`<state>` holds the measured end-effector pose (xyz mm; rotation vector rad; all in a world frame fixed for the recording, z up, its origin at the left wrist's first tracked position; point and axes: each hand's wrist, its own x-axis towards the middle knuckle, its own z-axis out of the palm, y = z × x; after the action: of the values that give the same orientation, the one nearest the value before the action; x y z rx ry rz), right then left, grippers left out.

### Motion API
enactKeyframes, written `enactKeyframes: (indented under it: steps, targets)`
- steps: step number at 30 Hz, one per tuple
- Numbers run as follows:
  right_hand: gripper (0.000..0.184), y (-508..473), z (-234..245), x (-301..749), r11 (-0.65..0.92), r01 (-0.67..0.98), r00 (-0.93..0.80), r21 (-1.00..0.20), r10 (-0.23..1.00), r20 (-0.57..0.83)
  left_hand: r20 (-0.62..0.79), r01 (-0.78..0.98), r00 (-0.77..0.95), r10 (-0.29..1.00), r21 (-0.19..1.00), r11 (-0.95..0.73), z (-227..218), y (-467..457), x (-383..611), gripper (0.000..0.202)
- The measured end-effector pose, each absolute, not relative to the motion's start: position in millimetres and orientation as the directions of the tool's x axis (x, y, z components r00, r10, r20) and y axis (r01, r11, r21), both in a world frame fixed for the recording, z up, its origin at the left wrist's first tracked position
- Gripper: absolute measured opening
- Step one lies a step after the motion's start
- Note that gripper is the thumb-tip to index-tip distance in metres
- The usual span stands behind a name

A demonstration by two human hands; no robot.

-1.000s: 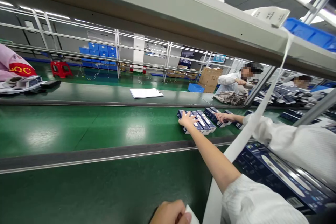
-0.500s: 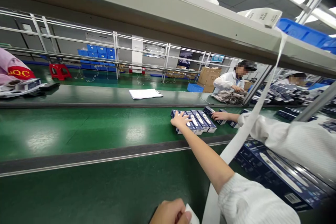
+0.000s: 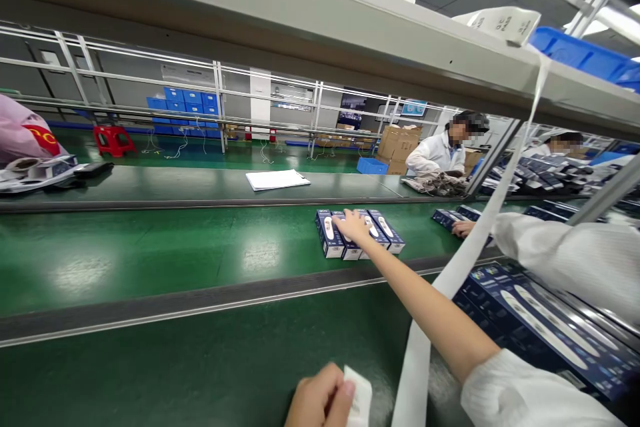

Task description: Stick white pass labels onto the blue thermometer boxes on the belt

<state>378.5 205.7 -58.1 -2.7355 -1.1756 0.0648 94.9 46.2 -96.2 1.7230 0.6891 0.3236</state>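
Navy boxes (image 3: 327,237), long axes across the green belt (image 3: 125,260), beneath the left hand (image 3: 353,225), its grip open, empty.

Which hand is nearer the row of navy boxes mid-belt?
Left: the left hand rests on top of the navy boxes. The right hand is apart from them, off to their right.

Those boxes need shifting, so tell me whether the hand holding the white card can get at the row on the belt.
Probably not from where it is. The hand holding the card sits low in view, with a rail and green belt before the boxes. A white-sleeved arm already has its hand on them.
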Motion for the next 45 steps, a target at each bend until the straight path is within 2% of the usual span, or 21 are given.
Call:
enactKeyframes:
  steps: [3, 5, 9, 13, 18, 23, 28, 31, 36, 41, 45]
  targets:
    - [0.072, 196, -49, 421, -0.739, 0.649, 0.756, -0.179, 0.653, 0.043, -0.087, 0.132, 0.645, 0.76, 0.991, 0.002, -77, 63, 89, 0.041]
    - [0.073, 192, -46, 445, -0.743, 0.643, 0.758, -0.187, 0.652, 0.015, -0.065, 0.039, 0.551, 0.832, 0.998, 0.053, -60, 81, 84, 0.04]
    - [0.064, 203, -48, 466, -0.649, 0.737, 0.661, -0.188, 0.75, 0.003, -0.048, -0.071, 0.446, 0.894, 0.993, 0.089, -30, 125, 75, 0.036]
    - [0.05, 226, -55, 455, -0.507, 0.842, 0.522, -0.186, 0.852, 0.043, -0.051, -0.177, 0.417, 0.908, 0.975, 0.137, -16, 171, 78, 0.033]
    - [0.04, 239, -63, 437, -0.455, 0.876, 0.469, -0.159, 0.881, 0.064, 0.019, -0.071, 0.443, 0.897, 0.997, 0.014, -30, 224, 126, 0.032]
    - [0.042, 227, -70, 424, -0.445, 0.886, 0.457, -0.128, 0.885, 0.09, -0.008, 0.036, 0.532, 0.846, 0.999, -0.013, -59, 252, 189, 0.025]
    - [0.046, 228, -65, 409, -0.363, 0.919, 0.379, -0.153, 0.92, 0.095, -0.01, 0.121, 0.52, 0.854, 0.991, -0.063, -77, 248, 201, 0.028]
    - [0.047, 245, -61, 389, -0.254, 0.943, 0.284, -0.214, 0.951, 0.119, -0.004, 0.161, 0.5, 0.866, 0.983, -0.089, -81, 241, 191, 0.03]
    - [0.034, 266, -64, 348, -0.112, 0.926, 0.156, -0.361, 0.983, 0.096, -0.008, 0.197, 0.495, 0.869, 0.975, -0.104, -79, 231, 172, 0.031]
    - [0.038, 251, -57, 360, -0.135, 0.826, 0.233, -0.547, 0.966, 0.112, -0.009, 0.188, 0.519, 0.855, 0.977, -0.104, -77, 224, 157, 0.033]
    - [0.044, 207, -51, 404, -0.233, 0.632, 0.403, -0.739, 0.913, 0.057, -0.051, 0.167, 0.549, 0.834, 0.985, -0.05, -78, 222, 151, 0.033]
